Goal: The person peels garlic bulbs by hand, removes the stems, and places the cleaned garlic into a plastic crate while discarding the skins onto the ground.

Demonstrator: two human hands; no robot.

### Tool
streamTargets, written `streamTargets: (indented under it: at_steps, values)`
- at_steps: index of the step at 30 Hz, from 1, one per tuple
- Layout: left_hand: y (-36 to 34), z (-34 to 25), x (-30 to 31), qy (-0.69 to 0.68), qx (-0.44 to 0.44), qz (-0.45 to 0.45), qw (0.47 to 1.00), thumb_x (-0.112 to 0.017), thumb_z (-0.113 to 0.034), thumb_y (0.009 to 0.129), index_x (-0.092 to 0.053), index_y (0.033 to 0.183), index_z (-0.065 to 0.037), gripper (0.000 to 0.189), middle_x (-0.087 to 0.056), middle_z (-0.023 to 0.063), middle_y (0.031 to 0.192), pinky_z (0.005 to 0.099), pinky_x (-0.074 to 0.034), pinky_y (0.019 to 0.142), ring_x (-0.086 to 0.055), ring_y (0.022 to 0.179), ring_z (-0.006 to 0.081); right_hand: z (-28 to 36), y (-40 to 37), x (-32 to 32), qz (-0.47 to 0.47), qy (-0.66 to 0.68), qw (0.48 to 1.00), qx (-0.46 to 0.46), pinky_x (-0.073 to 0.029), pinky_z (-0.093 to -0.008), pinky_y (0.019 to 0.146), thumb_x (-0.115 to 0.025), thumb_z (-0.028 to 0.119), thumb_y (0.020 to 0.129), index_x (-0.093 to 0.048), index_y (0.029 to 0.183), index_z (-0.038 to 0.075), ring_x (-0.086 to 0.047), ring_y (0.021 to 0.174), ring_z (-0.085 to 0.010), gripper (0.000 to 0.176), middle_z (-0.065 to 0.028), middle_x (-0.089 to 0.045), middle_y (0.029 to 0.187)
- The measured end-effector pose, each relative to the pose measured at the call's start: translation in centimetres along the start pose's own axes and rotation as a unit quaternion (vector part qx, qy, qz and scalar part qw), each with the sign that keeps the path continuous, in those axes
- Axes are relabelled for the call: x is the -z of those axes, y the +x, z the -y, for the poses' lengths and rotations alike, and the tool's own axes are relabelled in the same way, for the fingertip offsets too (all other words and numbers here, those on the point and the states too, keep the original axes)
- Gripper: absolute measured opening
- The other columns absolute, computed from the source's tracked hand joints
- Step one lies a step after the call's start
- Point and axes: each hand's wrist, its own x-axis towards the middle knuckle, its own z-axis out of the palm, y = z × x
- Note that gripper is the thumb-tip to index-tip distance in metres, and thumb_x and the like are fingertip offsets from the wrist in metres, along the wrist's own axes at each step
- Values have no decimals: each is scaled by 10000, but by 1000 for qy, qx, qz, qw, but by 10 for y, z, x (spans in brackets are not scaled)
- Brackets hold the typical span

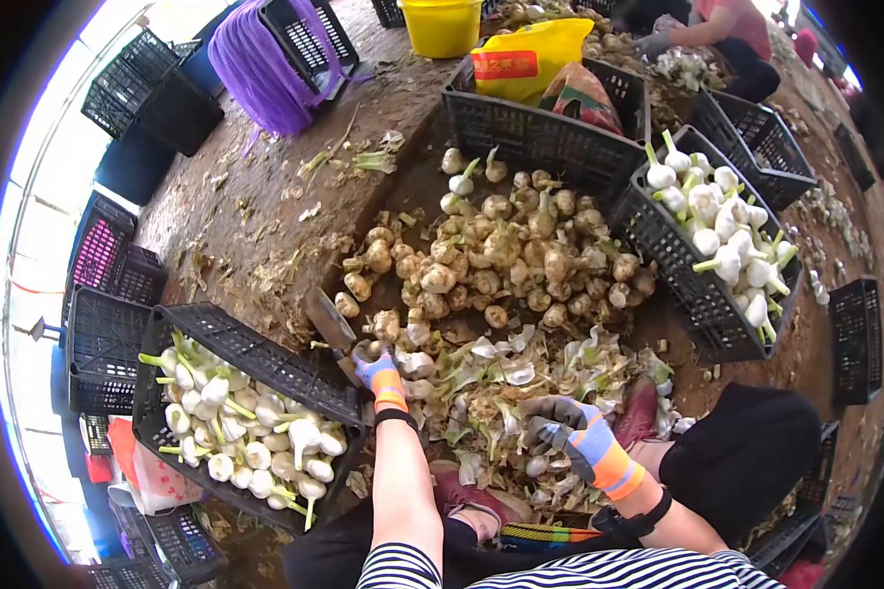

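Black plastic walled the left crate (182, 324), which sat just beside the person's left knee and held white trimmed garlic (255, 432) with green stalks. Its near corner stood close to a blade (326, 316) that rose tilted from the ground. The left hand (378, 375), in a blue and orange glove, was clenched on a bulb (367, 349) and held it up against the blade's lower edge. By that, the step in hand looked like cutting at the bulb. The next move there called for a firm grip and fingers kept below the edge, because the crate wall left little room on that side.

Beyond the hand lay a pile (501, 260) of dirty, unpeeled garlic on the ground (255, 206), within easy reach. In front of it was a litter of skins (501, 378). The right hand (558, 424), in a grey glove, rested low among these skins with its fingers curled. I could not tell whether its grip held anything.

To the right, well apart from both hands, a second crate (658, 255) held more white garlic. The most open room lay straight ahead over the skins. A red shoe (640, 412) hemmed in the right hand's side.
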Motion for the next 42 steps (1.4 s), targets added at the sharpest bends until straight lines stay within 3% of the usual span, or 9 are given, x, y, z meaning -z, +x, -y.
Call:
streamTargets:
  at_steps: [2, 8, 16, 19, 22, 26, 36, 40, 42]
  values:
    - [22, 53, -20, -49, -45, 19, 998, -828, -159, 651, -534, 1178, -28, 617, -570, 127, 1203, 342, -457, 896, -573, 1044, 229, -4, 3, -4, 3, 17, 1000, -13, -508, -255, 687, -588, 101, 874, -571, 1134, -22, -626, 770, -132, 288, -53, -631, 906]
    - [-110, -68, 16, -387, -81, 199, 897, -708, 134, 684, -541, 1160, -17, 527, -602, 87, 1049, 315, -533, 806, -593, 892, 170, -6, 34, 4, -60, 29, 996, 61, -457, -207, 582, -589, 77, 858, -602, 1108, 33, -561, 673, -68, 254, -17, -646, 931]
    - [-250, -156, 96, -259, -329, 365, 832, -757, 88, 630, -454, 1252, -33, 702, -509, 96, 1255, 323, -460, 938, -533, 1108, 192, 18, 45, -27, 12, 58, 976, 210, -492, -225, 619, -696, 83, 801, -597, 1070, -6, -577, 712, -83, 301, -33, -639, 898]
    - [-271, -167, 114, -199, -433, 319, 819, -757, 83, 634, -469, 1226, -39, 670, -504, 108, 1253, 322, -466, 929, -542, 1095, 199, 22, 12, -31, 18, 62, 970, 236, -512, -245, 693, -690, 38, 787, -603, 1038, -13, -605, 778, -114, 271, -47, -640, 918]
    - [-291, -169, 127, -267, -362, 352, 820, -766, 71, 627, -493, 1184, -49, 632, -502, 119, 1248, 326, -476, 913, -550, 1079, 213, 30, -26, -30, 35, 119, 969, 215, -502, -226, 665, -694, 40, 784, -618, 1043, 1, -600, 755, -97, 273, -35, -646, 899]
    - [-304, -174, 140, -187, -514, 271, 792, -773, 116, 587, -479, 1145, -64, 655, -493, 103, 1251, 326, -482, 913, -531, 1096, 209, 35, -58, -25, 106, 121, 968, 192, -483, -206, 644, -716, 74, 786, -647, 1035, 23, -592, 728, -69, 263, -1, -653, 868]
    - [-310, -180, 166, -308, -390, 409, 766, -716, 101, 684, -440, 1239, -92, 649, -474, 117, 1268, 383, -481, 937, -507, 1142, 234, 37, -64, -10, 198, 79, 951, 223, -515, -259, 783, -663, -12, 779, -630, 1100, -16, -631, 853, -114, 323, -61, -673, 971]
    - [-318, -185, 178, -421, -265, 493, 714, -639, -178, 869, -378, 1334, -98, 540, -477, 91, 1265, 386, -470, 940, -497, 1167, 252, 49, -77, -13, 139, -135, 900, 390, -473, -235, 835, -692, 19, 768, -627, 1110, -8, -610, 918, -110, 350, -39, -653, 1019]
    - [-320, -186, 180, -494, -81, 522, 691, -603, -228, 896, -350, 1367, -109, 547, -473, 79, 1270, 389, -466, 947, -494, 1171, 259, 52, -78, -19, 127, -176, 889, 404, -456, -232, 844, -720, 47, 761, -624, 1102, -15, -588, 944, -93, 360, -33, -634, 1039]
